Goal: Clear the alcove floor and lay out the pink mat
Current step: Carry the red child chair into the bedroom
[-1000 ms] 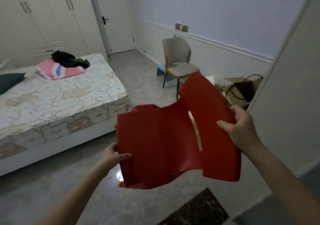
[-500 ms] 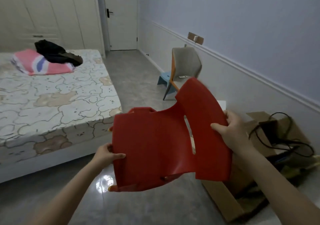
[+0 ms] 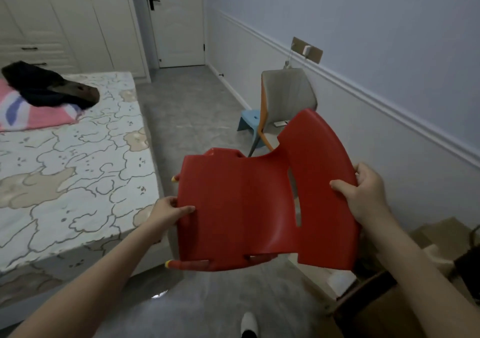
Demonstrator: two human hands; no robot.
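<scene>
I carry a small red plastic chair in the air in front of me, its seat and curved backrest facing the camera, with yellow-tipped legs showing at its left edge. My left hand grips the seat's left edge, thumb on top. My right hand grips the backrest's right edge, thumb over the front. A folded pink cloth with blue stripes lies on the bed, a dark garment on top of it.
A bed with a patterned sheet fills the left. A grey chair and a small blue stool stand by the right wall. Open cardboard boxes with cables sit at the lower right. A grey floor aisle leads to a shut door.
The view has swung right and moved forward along the aisle with the red chair still held in both hands. The alcove wall edge has left the frame.
</scene>
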